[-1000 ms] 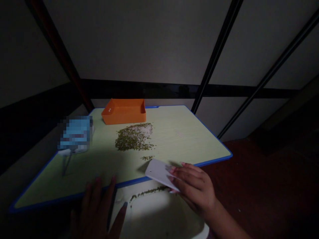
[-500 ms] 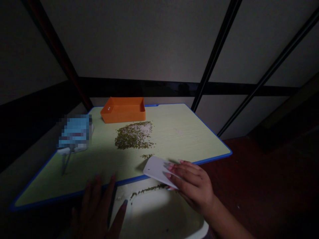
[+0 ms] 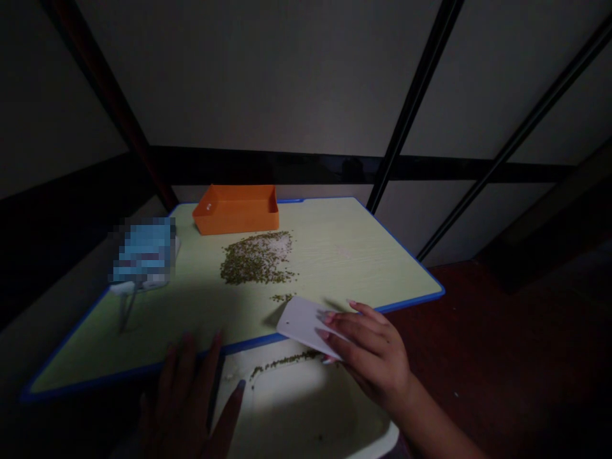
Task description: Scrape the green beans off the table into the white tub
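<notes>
My right hand (image 3: 375, 350) grips a flat white plastic scraper (image 3: 306, 326), fingers on top and thumb underneath. The scraper lies tilted across the front edge of the table, over a white tray (image 3: 354, 440) below. A thin line of green mung beans (image 3: 287, 362) rests along the tray's far rim. My left hand (image 3: 186, 395), in shadow, has its fingers spread at the table's blue edge, its thumb by the tray's left corner. Beyond the scraper lies a small cluster of beans (image 3: 283, 298), and behind that a wider patch of green beans mixed with white grains (image 3: 255, 260).
An orange open box (image 3: 236, 223) stands at the back of the pale green table (image 3: 363, 255). At the left is a pixelated blue object (image 3: 146, 248) with a white base and a cable. Wall panels rise behind; reddish floor (image 3: 478, 363) shows at right.
The scraper and my right hand have shifted very slightly, with the index finger lifted a little. The left hand and the beans look the same.
</notes>
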Tool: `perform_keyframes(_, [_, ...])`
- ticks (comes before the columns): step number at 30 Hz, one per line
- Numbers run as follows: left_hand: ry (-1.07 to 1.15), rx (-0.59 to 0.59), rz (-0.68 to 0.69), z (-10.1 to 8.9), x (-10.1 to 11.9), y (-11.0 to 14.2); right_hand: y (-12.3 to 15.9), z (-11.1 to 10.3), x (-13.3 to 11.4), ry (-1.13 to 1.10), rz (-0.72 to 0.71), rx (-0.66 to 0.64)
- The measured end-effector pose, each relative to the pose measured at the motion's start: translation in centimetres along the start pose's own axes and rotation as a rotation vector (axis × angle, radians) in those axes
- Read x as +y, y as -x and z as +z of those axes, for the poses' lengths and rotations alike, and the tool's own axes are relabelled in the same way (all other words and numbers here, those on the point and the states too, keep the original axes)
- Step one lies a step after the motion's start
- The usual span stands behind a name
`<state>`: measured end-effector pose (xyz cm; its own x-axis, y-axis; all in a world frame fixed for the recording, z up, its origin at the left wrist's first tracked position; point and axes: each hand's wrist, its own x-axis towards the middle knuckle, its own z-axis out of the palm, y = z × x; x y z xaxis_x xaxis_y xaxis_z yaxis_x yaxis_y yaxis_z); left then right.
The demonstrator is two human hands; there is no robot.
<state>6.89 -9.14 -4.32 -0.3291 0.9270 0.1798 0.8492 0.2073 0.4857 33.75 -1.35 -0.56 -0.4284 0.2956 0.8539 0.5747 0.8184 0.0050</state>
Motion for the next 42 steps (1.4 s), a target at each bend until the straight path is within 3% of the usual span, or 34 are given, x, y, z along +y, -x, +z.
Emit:
perform_keyframes(3, [0.006,0.0,0.009,0.0,0.0,0.1,0.0,-0.5,-0.1,0.01,-0.014,0.011])
perform_keyframes(9, [0.031,-0.006,-0.008,-0.3,0.5,0.1,0.0,-1.5,-0.2,-0.01,0.094,0.053])
perform_keyframes(15, [0.056,-0.03,-0.036,-1.0,1.5,0.1,-0.2,-0.8,-0.2,-0.067,-0.017,-0.015])
perform_keyframes(42, [0.045,-0.002,0.016,-0.5,0.8,0.3,-0.8,0.1,-0.4,-0.074,-0.029,-0.022])
